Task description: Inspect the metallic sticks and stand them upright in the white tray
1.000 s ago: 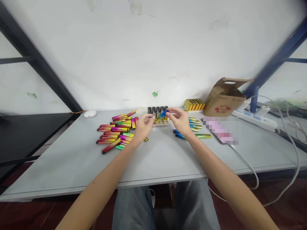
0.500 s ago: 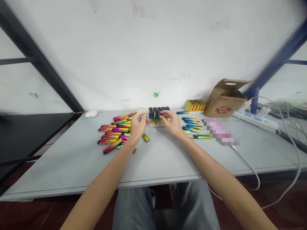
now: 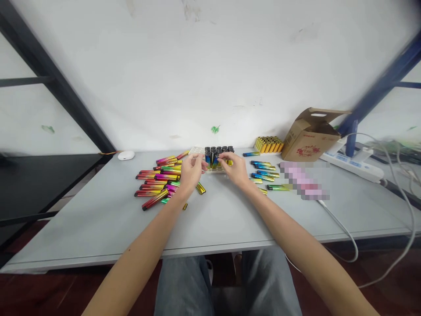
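Note:
Ahead of me a pale rack (image 3: 215, 171) holds several upright shiny tubes with black tops (image 3: 225, 149). My right hand (image 3: 233, 167) is at the front of the rack, thumb and forefinger pinched on a tilted blue-and-gold tube (image 3: 215, 163). To the left of the rack is my left hand (image 3: 192, 171), its fingers curled together near the front tubes; whatever is between them is hidden. Beside my left forearm lies a pile of red, magenta, green and gold tubes (image 3: 153, 186). One gold tube (image 3: 201, 188) lies just right of my left wrist.
Several blue-and-gold tubes (image 3: 263, 167) lie right of my right hand, near a green one (image 3: 278, 187). Behind them stand a block of yellow tubes (image 3: 269, 145) and an opened cardboard box (image 3: 304, 145). A white power strip (image 3: 353, 166), cables and a white case (image 3: 126, 155) flank the table.
The view has shifted slightly. The tube at my right fingertips leans more visibly now; both hands stay in nearly the same place.

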Demonstrator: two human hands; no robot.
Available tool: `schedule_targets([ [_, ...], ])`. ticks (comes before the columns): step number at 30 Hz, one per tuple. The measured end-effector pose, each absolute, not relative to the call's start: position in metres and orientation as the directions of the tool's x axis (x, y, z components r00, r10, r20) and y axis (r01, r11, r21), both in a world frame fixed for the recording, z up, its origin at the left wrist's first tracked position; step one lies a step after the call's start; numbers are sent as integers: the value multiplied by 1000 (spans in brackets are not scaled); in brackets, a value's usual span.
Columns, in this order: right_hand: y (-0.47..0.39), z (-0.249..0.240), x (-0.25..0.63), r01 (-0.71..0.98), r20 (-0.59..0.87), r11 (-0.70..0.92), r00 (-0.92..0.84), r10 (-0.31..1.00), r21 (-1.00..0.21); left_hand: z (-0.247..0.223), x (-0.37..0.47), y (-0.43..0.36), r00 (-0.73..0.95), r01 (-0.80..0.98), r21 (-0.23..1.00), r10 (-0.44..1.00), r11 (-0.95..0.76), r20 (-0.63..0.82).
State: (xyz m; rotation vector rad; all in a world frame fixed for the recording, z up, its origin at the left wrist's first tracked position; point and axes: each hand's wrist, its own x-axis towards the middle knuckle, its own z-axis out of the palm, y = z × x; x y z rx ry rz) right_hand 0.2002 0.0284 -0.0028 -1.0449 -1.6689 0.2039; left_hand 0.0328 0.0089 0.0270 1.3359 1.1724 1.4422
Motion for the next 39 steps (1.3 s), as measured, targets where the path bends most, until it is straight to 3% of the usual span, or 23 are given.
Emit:
schedule_targets([
  [6,27,0,205,706,778,604,-121,616,-369,29,35,6,-48,-12,973,972,-231,231],
  [12,21,3,206,781,723,562,-218,655,-274,28,32,7,-73,11,962,960,-272,272],
  [15,20,9,217,741,743,596,-203,638,-309,28,31,6,-87,25,958,954,-286,287],
  [19,21,18,252,618,741,590,-18,671,-519,28,33,3,-77,52,955,952,-292,295],
  [21,22,19,274,575,662,496,110,741,-651,26,34,2,-54,59,953,952,-298,301],
  [23,22,18,294,577,602,408,188,776,-707,24,36,3,-29,66,949,950,-307,310],
  [28,18,13,320,651,547,379,67,834,-658,19,40,2,12,117,945,952,-305,306],
  [33,17,10,317,697,379,363,-140,915,-619,13,43,-4,83,189,920,939,-342,332],
  [39,10,17,317,727,247,362,-266,932,-583,6,48,-15,248,295,848,893,-440,377],
])
